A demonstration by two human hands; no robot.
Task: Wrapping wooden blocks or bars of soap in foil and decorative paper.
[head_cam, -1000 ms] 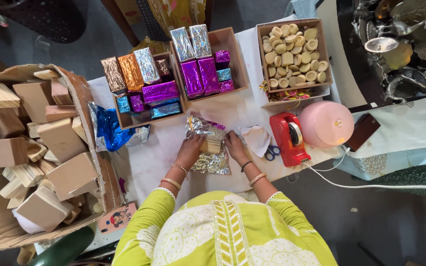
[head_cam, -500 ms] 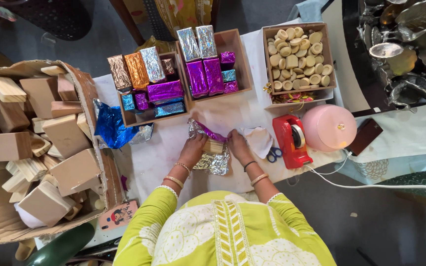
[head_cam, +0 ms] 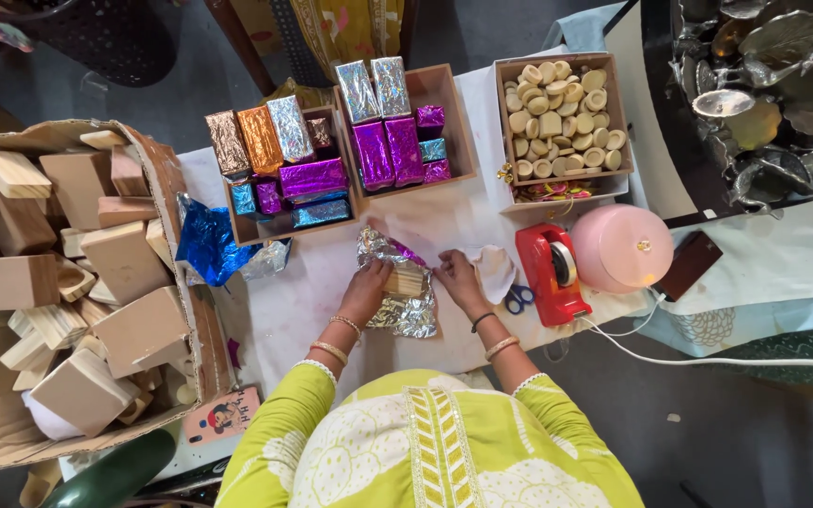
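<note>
A small wooden block (head_cam: 406, 279) lies on a crumpled sheet of silver foil (head_cam: 405, 312) with a purple underside, on the white table (head_cam: 294, 301). My left hand (head_cam: 366, 287) presses against the block's left end with foil under its fingers. My right hand (head_cam: 456, 278) holds the block's right end and the foil edge there. Both wrists wear bangles.
Two wooden trays (head_cam: 444, 94) hold foil-wrapped blocks. A third box (head_cam: 557, 108) holds round wooden pieces. A red tape dispenser (head_cam: 548, 273), scissors (head_cam: 519, 298), a pink dome (head_cam: 621, 246) and loose blue foil (head_cam: 204, 246) lie nearby. A cardboard box (head_cam: 176, 202) of bare wood blocks stands left.
The foil's far flap, folded over with its purple side showing half a second ago, has dropped back. Both hands stay at the ends of the block.
</note>
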